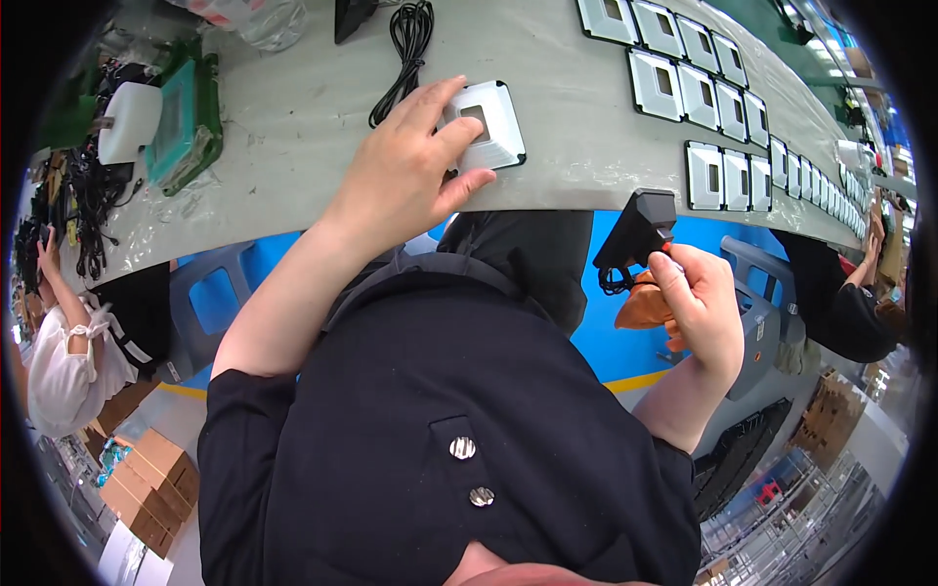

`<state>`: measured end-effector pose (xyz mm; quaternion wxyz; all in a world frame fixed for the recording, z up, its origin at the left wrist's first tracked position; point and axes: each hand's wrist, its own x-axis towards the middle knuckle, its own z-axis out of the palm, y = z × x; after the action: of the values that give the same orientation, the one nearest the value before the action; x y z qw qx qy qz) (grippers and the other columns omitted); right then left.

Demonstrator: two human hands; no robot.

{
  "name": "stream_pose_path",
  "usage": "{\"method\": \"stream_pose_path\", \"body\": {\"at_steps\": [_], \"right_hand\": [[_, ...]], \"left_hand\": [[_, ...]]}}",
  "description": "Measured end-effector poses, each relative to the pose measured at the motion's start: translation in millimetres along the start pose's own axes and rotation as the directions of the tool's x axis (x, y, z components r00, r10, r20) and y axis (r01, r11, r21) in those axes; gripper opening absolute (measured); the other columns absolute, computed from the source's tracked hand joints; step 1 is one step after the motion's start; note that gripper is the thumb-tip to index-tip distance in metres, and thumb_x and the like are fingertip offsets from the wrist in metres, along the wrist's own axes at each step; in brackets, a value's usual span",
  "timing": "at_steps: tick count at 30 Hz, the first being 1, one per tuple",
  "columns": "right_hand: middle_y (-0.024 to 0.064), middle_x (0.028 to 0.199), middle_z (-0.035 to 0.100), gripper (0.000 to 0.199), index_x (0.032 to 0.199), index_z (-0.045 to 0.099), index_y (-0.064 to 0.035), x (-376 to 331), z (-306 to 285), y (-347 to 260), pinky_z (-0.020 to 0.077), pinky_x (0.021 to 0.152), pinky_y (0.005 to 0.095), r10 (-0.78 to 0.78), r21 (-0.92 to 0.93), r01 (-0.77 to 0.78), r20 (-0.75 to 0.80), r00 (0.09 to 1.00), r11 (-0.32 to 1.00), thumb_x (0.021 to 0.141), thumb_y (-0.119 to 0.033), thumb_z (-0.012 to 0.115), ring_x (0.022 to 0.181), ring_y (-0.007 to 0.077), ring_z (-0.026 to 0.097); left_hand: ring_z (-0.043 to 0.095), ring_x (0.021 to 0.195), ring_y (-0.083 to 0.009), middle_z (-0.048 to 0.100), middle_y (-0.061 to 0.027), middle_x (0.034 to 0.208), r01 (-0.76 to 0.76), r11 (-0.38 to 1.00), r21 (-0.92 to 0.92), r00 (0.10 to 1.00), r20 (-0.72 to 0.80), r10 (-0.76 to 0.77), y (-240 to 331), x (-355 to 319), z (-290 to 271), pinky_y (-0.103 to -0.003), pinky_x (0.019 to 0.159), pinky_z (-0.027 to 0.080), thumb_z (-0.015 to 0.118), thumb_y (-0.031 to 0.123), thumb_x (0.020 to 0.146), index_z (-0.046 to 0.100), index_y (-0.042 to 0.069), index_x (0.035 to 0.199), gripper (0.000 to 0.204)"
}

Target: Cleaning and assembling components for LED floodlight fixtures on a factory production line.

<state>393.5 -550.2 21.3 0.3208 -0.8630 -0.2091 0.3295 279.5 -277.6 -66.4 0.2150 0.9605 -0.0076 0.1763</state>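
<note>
A white square housing with black corners and a small window in its middle lies on the table. My left hand rests over its left part, fingers spread, one fingertip by the window and the thumb near the lower edge. Off the table's near edge, my right hand is closed on a black wedge-shaped device, pinching its lower end. A thin black cable hangs coiled under that device. Beside the cable, against my right fingers, is an orange cloth-like piece, partly hidden by the hand.
A bundled black cable lies beyond my left hand. Several similar white housings stand in rows at the right. At the left are a green tray and tangled black cables. Other people sit along the table at both sides.
</note>
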Motion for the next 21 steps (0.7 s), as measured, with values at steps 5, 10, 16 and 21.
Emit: {"method": "stream_pose_path", "body": {"at_steps": [5, 10, 16, 21], "right_hand": [[0.0060, 0.051, 0.058, 0.035, 0.061, 0.045, -0.0006, 17.6, 7.1, 7.7, 0.0379, 0.044, 0.0251, -0.145, -0.016, 0.146, 0.016, 0.989, 0.989, 0.090, -0.016, 0.058, 0.040, 0.0107, 0.049], [0.0068, 0.052, 0.059, 0.034, 0.059, 0.043, -0.0018, 28.1, 5.3, 9.4, 0.0375, 0.046, 0.0270, -0.197, -0.035, 0.198, 0.013, 0.980, 0.980, 0.088, -0.012, 0.058, 0.044, 0.0143, 0.052], [0.0070, 0.051, 0.057, 0.033, 0.058, 0.043, -0.0018, 34.7, 1.8, 9.6, 0.0365, 0.046, 0.0286, -0.128, -0.006, 0.129, 0.036, 0.991, 0.992, 0.085, -0.011, 0.060, 0.045, 0.0185, 0.051], [0.0070, 0.051, 0.056, 0.033, 0.058, 0.043, -0.0018, 37.6, -1.8, 9.9, 0.0360, 0.046, 0.0296, -0.129, -0.018, 0.129, 0.030, 0.991, 0.991, 0.085, -0.011, 0.060, 0.044, 0.0189, 0.050]], "left_hand": [[0.055, 0.106, -0.0351, 0.051, -0.0203, 0.125, 0.060, 0.988, -0.140, 0.998, -0.012, -0.062, -3.6, 3.0, -3.0, -0.041, 0.087, 0.047, 0.071, 0.023, 0.079, 0.055, 0.003, 0.094, 0.030], [0.059, 0.095, -0.0331, 0.050, -0.0184, 0.130, 0.145, 0.962, -0.230, 0.989, 0.007, -0.147, -10.1, -1.0, -2.0, -0.039, 0.083, 0.047, 0.075, 0.021, 0.073, 0.056, 0.004, 0.094, 0.033], [0.058, 0.102, -0.0320, 0.050, -0.0144, 0.132, 0.102, 0.976, -0.190, 0.994, -0.010, -0.106, -7.8, 3.6, -0.8, -0.038, 0.084, 0.048, 0.077, 0.016, 0.067, 0.057, 0.005, 0.090, 0.031], [0.051, 0.119, -0.0369, 0.054, -0.0121, 0.128, 0.047, 0.999, 0.000, 0.997, 0.067, -0.047, -2.9, 12.8, -1.4, -0.041, 0.091, 0.047, 0.074, 0.014, 0.066, 0.058, 0.007, 0.092, 0.032]]}}
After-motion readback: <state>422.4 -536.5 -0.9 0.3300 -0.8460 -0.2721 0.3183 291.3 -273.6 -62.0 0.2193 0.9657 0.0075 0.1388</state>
